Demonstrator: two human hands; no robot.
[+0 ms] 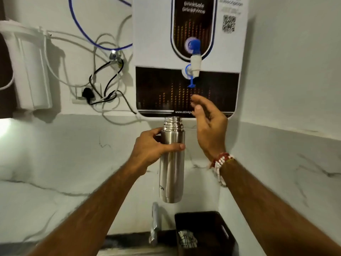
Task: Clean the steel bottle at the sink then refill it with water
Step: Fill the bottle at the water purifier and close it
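- Wall-mounted water purifier point(190, 58) hangs above marble desk point(55, 182).
- Left hand point(153, 148) grips uncapped steel bottle point(171, 163) upright below tap point(195, 65).
- Right hand point(208, 124), fingers relaxed, holds nothing beside bottle mouth.

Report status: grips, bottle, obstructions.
Left grip holds steel bottle, upright, uncapped. Right grip open below blue tap lever. Nothing covers bottle mouth.

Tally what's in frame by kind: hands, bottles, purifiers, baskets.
hands: 2 (left hand gripping the bottle, right hand free below the tap)
steel bottle: 1
water purifier: 1
black basket: 1
total: 5
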